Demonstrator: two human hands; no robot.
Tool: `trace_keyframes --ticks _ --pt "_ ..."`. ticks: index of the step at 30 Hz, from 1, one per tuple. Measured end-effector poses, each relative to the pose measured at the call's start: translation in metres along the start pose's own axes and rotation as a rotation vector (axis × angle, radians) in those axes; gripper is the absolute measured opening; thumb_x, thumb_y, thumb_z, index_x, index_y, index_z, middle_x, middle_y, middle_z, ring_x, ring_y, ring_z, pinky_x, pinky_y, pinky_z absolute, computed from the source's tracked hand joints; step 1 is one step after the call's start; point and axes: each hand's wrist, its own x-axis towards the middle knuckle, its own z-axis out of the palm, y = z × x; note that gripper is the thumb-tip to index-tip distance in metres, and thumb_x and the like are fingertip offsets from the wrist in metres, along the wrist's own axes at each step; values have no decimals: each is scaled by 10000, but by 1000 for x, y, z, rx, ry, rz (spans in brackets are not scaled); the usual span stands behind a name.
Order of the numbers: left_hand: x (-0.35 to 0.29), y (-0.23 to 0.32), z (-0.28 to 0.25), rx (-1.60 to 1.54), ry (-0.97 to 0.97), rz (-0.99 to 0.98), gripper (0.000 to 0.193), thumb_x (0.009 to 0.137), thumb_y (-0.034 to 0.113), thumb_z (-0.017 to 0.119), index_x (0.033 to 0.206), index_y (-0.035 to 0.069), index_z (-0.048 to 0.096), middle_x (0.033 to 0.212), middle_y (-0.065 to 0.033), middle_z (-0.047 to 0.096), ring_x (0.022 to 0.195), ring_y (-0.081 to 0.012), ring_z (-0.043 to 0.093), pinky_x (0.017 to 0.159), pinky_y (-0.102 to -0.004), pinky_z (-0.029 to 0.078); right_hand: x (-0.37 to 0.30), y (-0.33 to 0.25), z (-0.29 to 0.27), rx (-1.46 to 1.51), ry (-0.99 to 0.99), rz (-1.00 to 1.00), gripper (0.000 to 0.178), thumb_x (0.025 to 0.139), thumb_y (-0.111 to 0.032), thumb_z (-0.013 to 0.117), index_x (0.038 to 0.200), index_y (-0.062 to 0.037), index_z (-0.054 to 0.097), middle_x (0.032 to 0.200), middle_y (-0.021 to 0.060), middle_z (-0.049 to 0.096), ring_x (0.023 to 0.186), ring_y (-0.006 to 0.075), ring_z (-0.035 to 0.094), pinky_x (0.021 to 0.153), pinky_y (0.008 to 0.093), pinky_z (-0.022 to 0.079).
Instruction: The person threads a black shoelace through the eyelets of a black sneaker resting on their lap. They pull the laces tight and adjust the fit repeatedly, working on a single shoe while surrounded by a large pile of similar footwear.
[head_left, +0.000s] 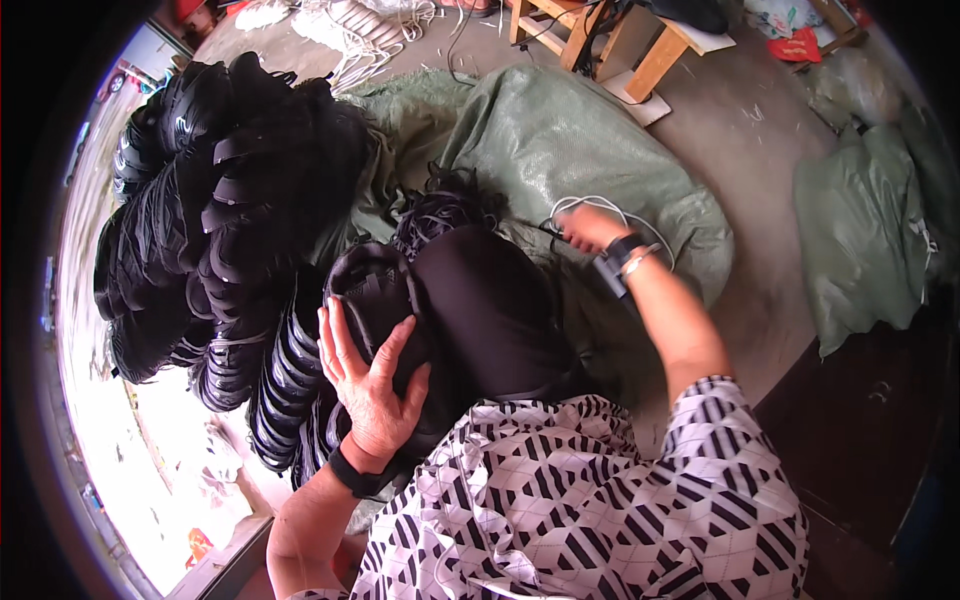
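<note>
My left hand [375, 385] lies with spread fingers on a black shoe upper [375, 290], at the near end of a bundle resting against my lap. Out to the right, over a green woven sack [590, 140], my right hand [592, 228] is closed and slightly blurred. A thin white cord [655, 235] runs from its fingers and loops round beside the wrist. Between the hands, dark cloth [490, 305] covers my leg. Beyond it sits a tangle of black laces [450, 210].
Large bundles of stacked black shoe uppers [230, 200] pile up on the left. White rope [365, 40] lies on the floor at the back. Wooden stools [660, 60] stand at the far side. Another green sack [865, 230] is on the right.
</note>
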Motion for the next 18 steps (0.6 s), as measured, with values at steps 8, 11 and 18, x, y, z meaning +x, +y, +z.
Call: trace_keyframes --ticks 8,11,18 --pt "-2 1 1 -11 6 -32 579 681 224 753 1245 250 627 1536 -298 140 1415 -486 151 1127 -555 151 26 39 38 430 144 -317 239 832 -294 657 670 -118 641 637 -17 606 578 102 577 518 309 447" --pt "1 3 -2 -11 14 -15 586 673 208 760 1243 249 628 1535 -296 143 1415 -484 152 1123 -557 155 -34 -4 -23 865 133 -306 171 896 -284 638 884 -114 645 760 16 669 594 86 572 552 250 453" --pt "10 -5 -10 -83 -34 23 579 681 118 732 1241 215 622 1536 -257 193 1407 -462 202 1123 -524 202 -181 -110 -115 765 14 -844 277 985 -244 523 1099 -11 619 757 94 672 470 50 475 432 186 353"
